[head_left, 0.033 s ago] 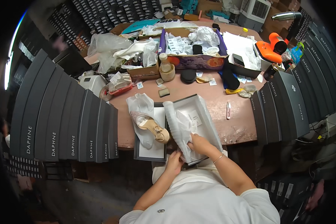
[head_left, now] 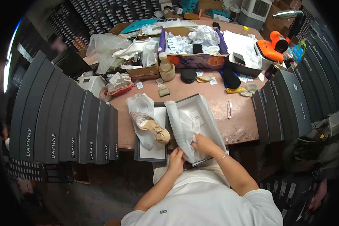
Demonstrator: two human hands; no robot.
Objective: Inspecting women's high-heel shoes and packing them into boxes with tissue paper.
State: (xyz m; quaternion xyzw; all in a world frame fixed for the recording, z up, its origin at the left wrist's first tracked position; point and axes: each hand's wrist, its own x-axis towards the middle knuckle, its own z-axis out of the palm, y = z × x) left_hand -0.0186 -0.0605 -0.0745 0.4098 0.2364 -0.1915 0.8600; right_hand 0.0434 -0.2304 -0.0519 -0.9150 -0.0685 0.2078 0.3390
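An open grey shoebox [head_left: 213,124] with a white inside sits tilted at the table's near edge. White foam wrapping [head_left: 173,115] and thin tissue paper [head_left: 187,126] lie along its left side. At the box's lower left corner, my left hand [head_left: 176,161] has its fingers closed on the edge of the wrapping. My right hand [head_left: 204,144] reaches into the box, fingers closed on the tissue paper; its fingertips are partly hidden. Just left, a beige heeled shoe [head_left: 156,132] with a sparkly pink part rests on white tissue [head_left: 140,103] over a box lid [head_left: 151,153].
Stacked grey shoeboxes [head_left: 66,116] rise at the left, with more [head_left: 288,101] at the right. Small thread snips [head_left: 229,110] lie on the table [head_left: 241,128]. Farther back are a purple carton [head_left: 195,61] of crumpled paper, a bottle [head_left: 165,62] in a cup, and an orange device [head_left: 270,51].
My left hand has shifted slightly up along the box's near left corner. The whole view has moved a little; the right hand stays on the tissue paper.
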